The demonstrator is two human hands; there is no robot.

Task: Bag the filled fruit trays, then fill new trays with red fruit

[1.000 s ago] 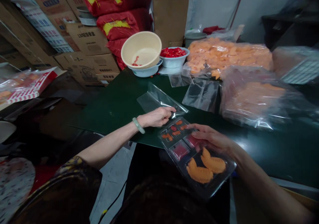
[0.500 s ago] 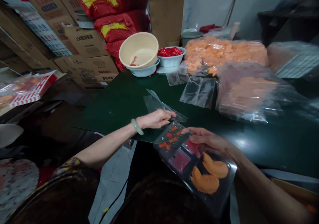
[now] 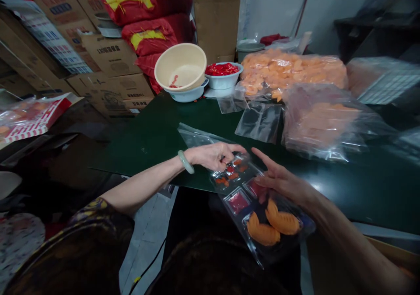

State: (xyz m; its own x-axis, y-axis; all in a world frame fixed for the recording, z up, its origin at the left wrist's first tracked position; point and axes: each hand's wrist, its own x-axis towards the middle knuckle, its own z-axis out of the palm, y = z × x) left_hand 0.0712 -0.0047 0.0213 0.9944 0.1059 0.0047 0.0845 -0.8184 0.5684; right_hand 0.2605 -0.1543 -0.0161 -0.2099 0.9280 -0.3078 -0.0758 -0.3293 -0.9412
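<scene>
Well, a clear moulded plastic tray of orange fish-shaped pieces and small red and orange bits is held just over the edge of a dark green bench. It is judged light and stiff-walled, but likely to be slippery and to crack if squeezed, so it is best taken by the rim rather than over the compartments. Its upper end is held by the left grip, the fingers curled down onto the corner, with a pale green jade bangle on the wrist. The right grip is half open, its fingers laid along the tray's side and the forefinger lifted; whether the thumb has hold beneath cannot be told. A clear plastic bag is spread behind the left grip. Compared with the earlier frame, the tray is drawn further under the left grip, the bag is laid flatter, and the forefinger is raised off the tray.
</scene>
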